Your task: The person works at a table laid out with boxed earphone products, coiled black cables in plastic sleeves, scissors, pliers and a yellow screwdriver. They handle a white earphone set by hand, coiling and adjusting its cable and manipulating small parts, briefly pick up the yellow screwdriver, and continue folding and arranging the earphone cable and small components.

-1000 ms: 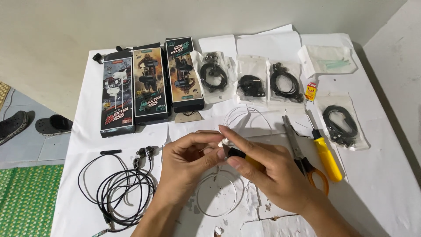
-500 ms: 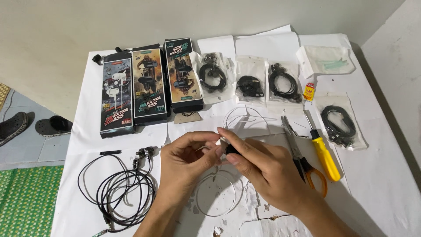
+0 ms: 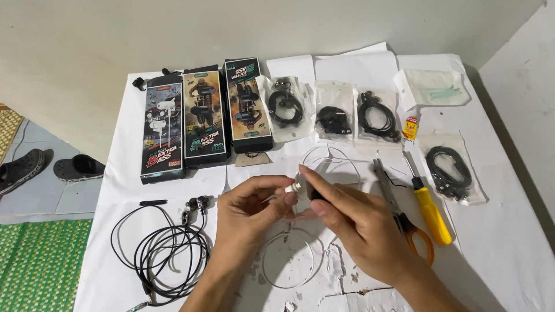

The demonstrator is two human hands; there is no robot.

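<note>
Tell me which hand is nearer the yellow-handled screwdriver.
Right. The right hand lies just left of the yellow-handled screwdriver, with the scissors between them; the left hand is farther left, beyond the right.

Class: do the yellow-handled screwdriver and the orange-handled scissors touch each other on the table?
Apart. The head view shows a strip of white table between the screwdriver and the scissors along their whole length.
</note>
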